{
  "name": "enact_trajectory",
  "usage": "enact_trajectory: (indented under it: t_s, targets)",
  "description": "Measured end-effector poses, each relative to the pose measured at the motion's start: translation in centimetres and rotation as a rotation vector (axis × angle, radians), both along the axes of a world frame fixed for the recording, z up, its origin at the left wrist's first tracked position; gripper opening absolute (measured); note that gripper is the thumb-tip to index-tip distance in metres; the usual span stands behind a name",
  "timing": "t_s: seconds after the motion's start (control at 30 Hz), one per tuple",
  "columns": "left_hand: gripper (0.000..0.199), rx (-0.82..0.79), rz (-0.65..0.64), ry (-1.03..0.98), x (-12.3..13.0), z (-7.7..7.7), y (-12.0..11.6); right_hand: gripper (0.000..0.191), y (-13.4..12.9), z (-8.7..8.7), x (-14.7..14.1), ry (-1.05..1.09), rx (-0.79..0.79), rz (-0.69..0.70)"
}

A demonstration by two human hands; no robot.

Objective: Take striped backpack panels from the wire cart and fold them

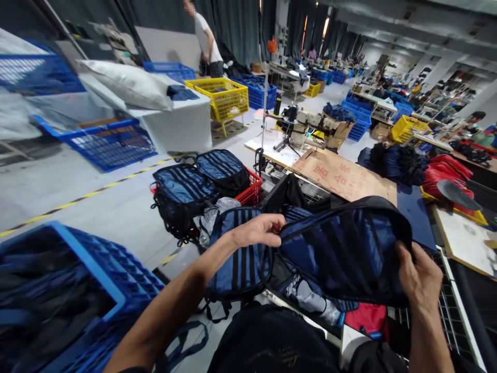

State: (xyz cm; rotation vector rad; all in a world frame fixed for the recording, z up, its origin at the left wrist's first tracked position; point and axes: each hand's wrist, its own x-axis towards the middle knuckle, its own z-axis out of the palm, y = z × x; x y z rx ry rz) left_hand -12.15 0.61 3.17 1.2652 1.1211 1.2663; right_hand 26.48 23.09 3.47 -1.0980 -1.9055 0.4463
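Stretched between my two hands is a dark blue backpack panel [341, 248] with black straps across it and a black edge. My left hand [264, 230] pinches its left end, fingers closed. At its right end my right hand [419, 272] is wrapped round the black rim, some fingertips hidden behind it. Another blue striped backpack [240, 254] lies beneath my left forearm. Under the held panel are grey wrapped stuff [308, 298] and a red cloth [367, 318].
Striped backpacks [184, 184] rest on a red basket [250, 189] ahead. A blue crate [116, 274] of dark fabric stands at the left. Beyond the panel are brown cardboard [345, 173] and a sewing machine [306, 124]. A person [207, 39] stands farther back.
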Motion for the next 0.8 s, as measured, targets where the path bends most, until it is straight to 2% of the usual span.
enact_trajectory:
  t_s: [0.07, 0.13, 0.2, 0.27, 0.33, 0.37, 0.47, 0.53, 0.57, 0.63, 0.7, 0.8]
  targets:
    - [0.064, 0.003, 0.033, -0.096, 0.5, -0.8, -1.3, 0.069, 0.4, 0.0, -0.8, 0.015, -0.089, 0.020]
    - [0.056, 0.039, 0.174, -0.026, 0.3, -0.9, -1.9, 0.069, 0.2, -0.1, -2.3, 0.004, -0.167, 0.065]
    - [0.046, 0.094, 0.421, 0.220, -1.1, -0.2, -1.9, 0.064, -0.7, -0.3, -4.6, -0.046, -0.260, 0.158]
    - [0.036, 0.164, 0.734, 0.577, -3.6, 1.0, -1.6, 0.060, -2.2, -0.6, -7.6, -0.106, -0.322, 0.285]
    - [0.032, 0.210, 1.003, 0.898, -6.4, 2.4, -1.5, 0.057, -4.0, -0.8, -10.9, -0.114, -0.332, 0.393]
    - [0.031, 0.215, 1.096, 1.006, -7.8, 3.2, -1.7, 0.055, -4.8, -0.9, -12.6, -0.081, -0.333, 0.431]
    - [0.029, 0.151, 1.241, 1.098, -11.1, 4.6, -3.1, 0.053, -6.6, -1.8, -17.0, 0.087, -0.399, 0.495]
    - [0.033, 0.058, 1.213, 1.077, -12.7, 4.2, -4.6, 0.052, -7.0, -3.7, -19.6, 0.173, -0.460, 0.506]
    - [0.032, 0.005, 1.185, 1.072, -13.4, 3.4, -5.3, 0.052, -7.1, -5.1, -20.9, 0.190, -0.483, 0.506]
    - [0.029, -0.104, 1.168, 1.073, -14.6, 0.6, -6.6, 0.055, -7.5, -8.7, -23.7, 0.149, -0.518, 0.505]
    - [0.033, -0.240, 1.191, 1.078, -15.3, -3.6, -7.5, 0.058, -8.4, -13.0, -26.4, 0.023, -0.566, 0.503]
    - [0.048, -0.493, 1.126, 1.143, -14.4, -11.3, -8.7, 0.064, -10.0, -18.7, -29.5, -0.167, -0.692, 0.511]
